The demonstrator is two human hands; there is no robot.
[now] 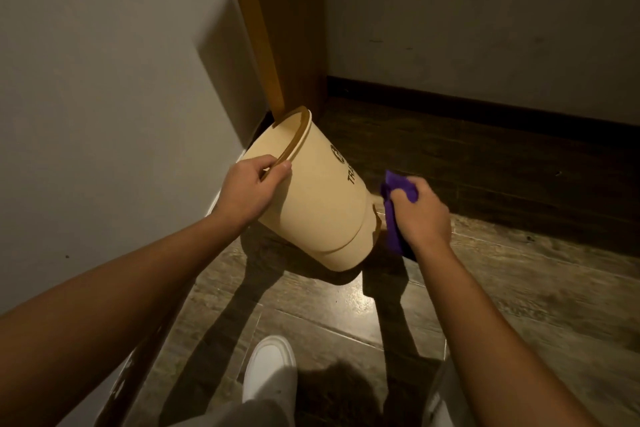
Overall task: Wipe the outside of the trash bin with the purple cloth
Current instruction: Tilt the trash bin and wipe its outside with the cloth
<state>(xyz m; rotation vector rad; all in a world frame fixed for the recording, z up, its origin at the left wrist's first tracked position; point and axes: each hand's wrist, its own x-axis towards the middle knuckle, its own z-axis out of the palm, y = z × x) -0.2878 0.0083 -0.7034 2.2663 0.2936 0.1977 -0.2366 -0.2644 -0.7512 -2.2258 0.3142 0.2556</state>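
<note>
Now: left hand (247,189) grips one tilted trash bin (318,204) rim; right hand (420,215) fingers clutch one purple cloth (394,208).

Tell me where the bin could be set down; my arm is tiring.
Bare floor lies right of the right hand, toward the dark baseboard. Crowded: the corner behind the tilted cream plastic bin, and near the white shoe.

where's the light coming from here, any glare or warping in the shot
Head view: dim warm light from behind the person, throwing arm shadows forward over the glossy wood-look floor; a glare patch shines just below the tilted cream plastic trash bin; the far corner sits dark; wide-angle warping bends the wooden door frame.
</note>
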